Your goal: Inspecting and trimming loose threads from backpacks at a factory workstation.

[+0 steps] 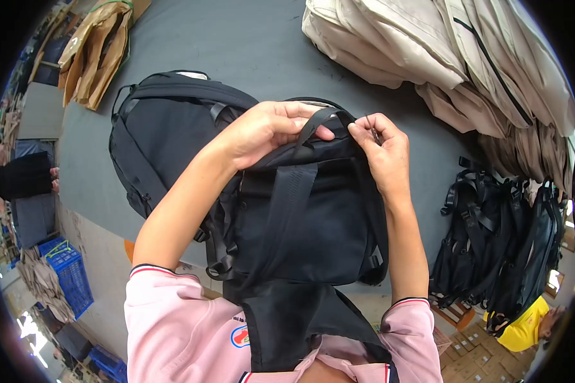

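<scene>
A black backpack (322,223) lies in front of me at the table's near edge, its wide strap (291,198) running down the middle. My left hand (271,131) is closed on the black webbing loop (316,124) at the bag's top, fingers tucked beneath it. At the loop's right end, my right hand (384,150) pinches a small thin metal tool (373,127), mostly hidden by the fingers, so its exact kind is unclear. A second black backpack (166,127) lies to the left, partly covered by my left forearm.
Beige bags (415,51) are heaped at the far right of the grey table (236,38). Several black backpacks (492,236) hang at the right edge. Brown paper (99,54) lies far left. A blue crate (70,274) stands on the floor; a person in yellow (524,325) is at lower right.
</scene>
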Demonstrator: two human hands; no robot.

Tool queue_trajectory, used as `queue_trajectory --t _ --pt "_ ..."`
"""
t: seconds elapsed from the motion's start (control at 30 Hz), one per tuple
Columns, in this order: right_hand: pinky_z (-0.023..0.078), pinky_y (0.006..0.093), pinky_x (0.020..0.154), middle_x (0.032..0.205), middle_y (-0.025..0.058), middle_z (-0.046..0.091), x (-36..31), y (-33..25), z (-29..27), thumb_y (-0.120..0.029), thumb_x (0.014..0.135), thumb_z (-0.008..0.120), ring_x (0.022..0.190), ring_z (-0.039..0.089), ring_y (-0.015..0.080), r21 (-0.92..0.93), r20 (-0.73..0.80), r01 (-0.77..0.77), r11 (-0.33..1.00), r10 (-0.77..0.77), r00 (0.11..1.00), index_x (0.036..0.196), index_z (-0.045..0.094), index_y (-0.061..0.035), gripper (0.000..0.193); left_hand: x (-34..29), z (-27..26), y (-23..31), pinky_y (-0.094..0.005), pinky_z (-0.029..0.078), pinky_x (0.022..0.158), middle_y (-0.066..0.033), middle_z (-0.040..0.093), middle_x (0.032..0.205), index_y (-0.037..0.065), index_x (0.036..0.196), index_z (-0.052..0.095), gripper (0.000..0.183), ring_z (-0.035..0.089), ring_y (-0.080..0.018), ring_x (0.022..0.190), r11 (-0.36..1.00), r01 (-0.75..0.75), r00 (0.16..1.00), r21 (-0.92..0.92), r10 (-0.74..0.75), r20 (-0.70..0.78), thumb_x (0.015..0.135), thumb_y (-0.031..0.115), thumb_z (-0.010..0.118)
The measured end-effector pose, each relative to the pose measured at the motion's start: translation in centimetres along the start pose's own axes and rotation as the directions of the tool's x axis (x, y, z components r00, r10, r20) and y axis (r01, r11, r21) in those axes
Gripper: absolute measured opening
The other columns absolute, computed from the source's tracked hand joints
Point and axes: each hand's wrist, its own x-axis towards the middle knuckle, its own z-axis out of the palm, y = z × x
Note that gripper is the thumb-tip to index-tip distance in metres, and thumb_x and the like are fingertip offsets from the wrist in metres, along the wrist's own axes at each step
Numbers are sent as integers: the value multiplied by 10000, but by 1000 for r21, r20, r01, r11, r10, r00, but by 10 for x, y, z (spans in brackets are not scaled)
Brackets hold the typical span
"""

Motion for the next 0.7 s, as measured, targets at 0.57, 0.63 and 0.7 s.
queue_trajectory --t 0.57,0.63,0.7 --pt "204 159 410 682 -80 464 -34 -28 41 -77 857 644 485 306 -31 621 154 -270 736 224 962 911 590 -34 87 -15 8 -4 -253 431 916 -44 622 1034 -10 1152 598 351 565 -101 958 978 -126 985 169 143 -92 803 18 623" --pt "203 157 402 671 -80 453 -33 -27 46 -88 846 663 479 305 -29 625 129 -262 735 233 964 861 572 -44 103 -14 5 -7 -253 428 918 -44 621 1038 -5 1146 604 346 564 -101 961 980 -128 986 152 142 -87 802 24 627" --pt "201 156 397 668 -77 457 -31 -28 48 -87 842 668 475 305 -29 638 123 -257 726 233 965 851 566 -48 110 -13 5 -8 -254 426 921 -43 620 1042 -1 1140 611 340 563 -100 964 983 -129 987 133 140 -77 802 30 630"
